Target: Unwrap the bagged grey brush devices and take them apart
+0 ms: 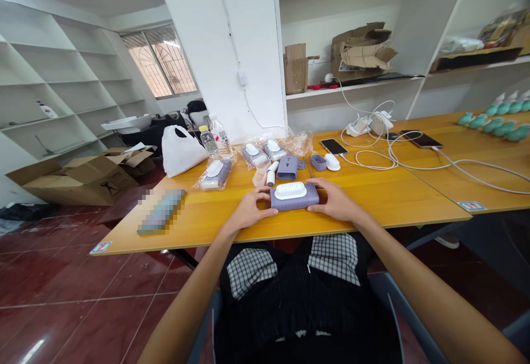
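My left hand [252, 208] and my right hand [334, 200] grip opposite ends of a lavender vented plastic case [295, 204] at the table's front edge. A white bristled brush head [290, 190] sits on top of this case. Just beyond it stand a lavender lidded case [287, 168], a small lavender tray [318, 162], a white oval piece [332, 161] and a small white cylinder [271, 175]. Several clear plastic bags [214, 176] holding similar lavender-and-white parts lie further left, on the yellow wooden table [385, 201].
A white plastic bag [181, 151] and water bottles [219, 136] stand at the table's back. Phones [333, 146] and white charging cables [372, 157] lie to the right. Teal bottles [492, 118] stand far right. A pixelated flat object [161, 212] lies front left.
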{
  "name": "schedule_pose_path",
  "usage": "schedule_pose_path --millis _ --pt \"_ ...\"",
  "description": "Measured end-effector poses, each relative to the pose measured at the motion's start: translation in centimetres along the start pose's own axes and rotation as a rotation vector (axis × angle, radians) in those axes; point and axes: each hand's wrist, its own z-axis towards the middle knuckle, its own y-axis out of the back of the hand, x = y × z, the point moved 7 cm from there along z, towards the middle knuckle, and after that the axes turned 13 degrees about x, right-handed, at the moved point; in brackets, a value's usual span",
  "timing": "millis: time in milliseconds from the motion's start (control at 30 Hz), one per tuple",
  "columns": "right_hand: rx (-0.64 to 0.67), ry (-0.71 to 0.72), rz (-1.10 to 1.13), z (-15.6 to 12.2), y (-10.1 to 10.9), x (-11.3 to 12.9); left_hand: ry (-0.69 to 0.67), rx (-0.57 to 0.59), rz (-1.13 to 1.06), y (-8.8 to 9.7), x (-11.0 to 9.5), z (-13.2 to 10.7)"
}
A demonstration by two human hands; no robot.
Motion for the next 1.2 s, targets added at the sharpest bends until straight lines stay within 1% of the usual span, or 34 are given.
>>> schedule_pose_path --millis 167,300,433,533,633,700,767,833,1000,1067,1200 --pt "-0.001 0.01 -0.004 0.0 0.0 0.1 -0.033 0.077 0.006 -0.2 -0.8 0.0" --pt "0.005 0.006 0.011 -0.1 0.1 0.1 -0.03 0.125 -0.002 -0.1 -0.7 -0.1" --pt "0.001 0.0 0.047 -0.1 0.3 0.0 -0.042 0.144 -0.003 0.1 -0.5 -0.3" --pt "-0.006 0.023 0.081 -0.1 0.4 0.1 -0.042 0.145 -0.002 0.1 -0.6 -0.5" --pt "-0.015 0.03 0.233 -0.1 0.4 -0.2 -0.075 0.128 0.006 0.2 -1.3 -0.5" --pt "0.004 0.0 0.393 0.0 0.2 -0.5 -0.1 0.119 0.016 0.2 -1.9 -0.5" --pt "0.026 -0.026 0.504 0.0 -0.2 -0.5 -0.113 0.117 0.018 0.0 -2.2 -0.5" --pt "0.019 -0.013 0.533 0.1 -0.4 0.0 -0.119 0.099 -0.024 0.0 -2.2 -0.5" --pt "-0.012 0.074 0.541 0.6 -0.6 1.9 -0.164 -0.05 -0.278 0.5 -2.0 -0.5" --pt "-0.012 0.075 0.543 0.6 -0.7 2.0 -0.167 -0.054 -0.275 0.4 -2.2 -0.5" --pt "-0.003 0.069 0.543 0.6 -0.9 1.8 -0.154 -0.025 -0.243 0.1 -2.6 -0.4"
